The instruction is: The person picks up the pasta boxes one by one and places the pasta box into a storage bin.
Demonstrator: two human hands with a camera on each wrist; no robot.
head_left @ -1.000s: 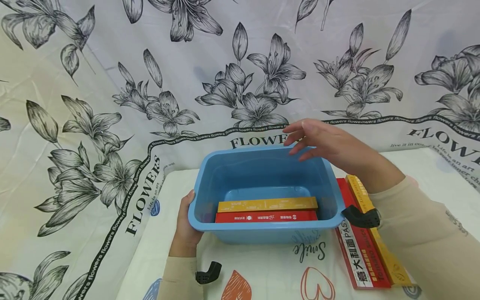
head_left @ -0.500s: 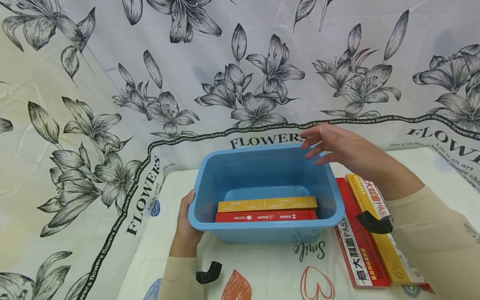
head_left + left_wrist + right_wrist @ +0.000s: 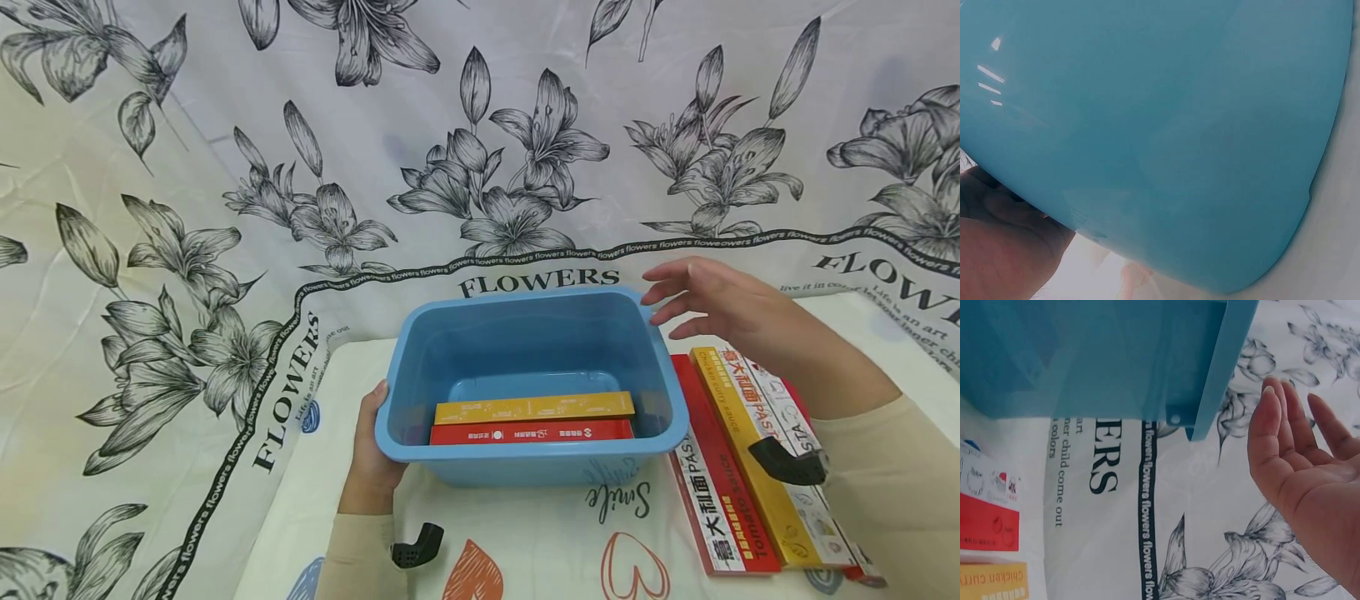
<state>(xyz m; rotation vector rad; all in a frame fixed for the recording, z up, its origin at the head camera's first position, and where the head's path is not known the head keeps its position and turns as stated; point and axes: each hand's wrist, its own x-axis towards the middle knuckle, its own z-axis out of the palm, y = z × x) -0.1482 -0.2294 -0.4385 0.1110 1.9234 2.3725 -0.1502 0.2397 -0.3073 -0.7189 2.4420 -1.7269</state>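
A blue plastic bin [image 3: 532, 452] stands in the middle of the head view. Inside, along its near side, a yellow box [image 3: 534, 407] and a red box [image 3: 532, 432] lie side by side. My left hand [image 3: 375, 454] holds the bin's left end, thumb at the rim; its other fingers are largely hidden by the bin in the left wrist view. Above the bin's far right corner hovers my right hand [image 3: 723, 304], holding nothing, with loosely bent fingers spread apart in the right wrist view.
Right of the bin lie a red tomato sauce pasta box [image 3: 723, 492], a yellow chicken curry pasta box [image 3: 757, 475] and another partly covered red box [image 3: 862, 567]. A flower-printed cloth [image 3: 525, 125] rises behind. The bin rests on a white printed cloth [image 3: 555, 542].
My right hand has moved right, from over the bin to its far right corner, uncovering more of the pasta boxes. The left hand and bin stay put.
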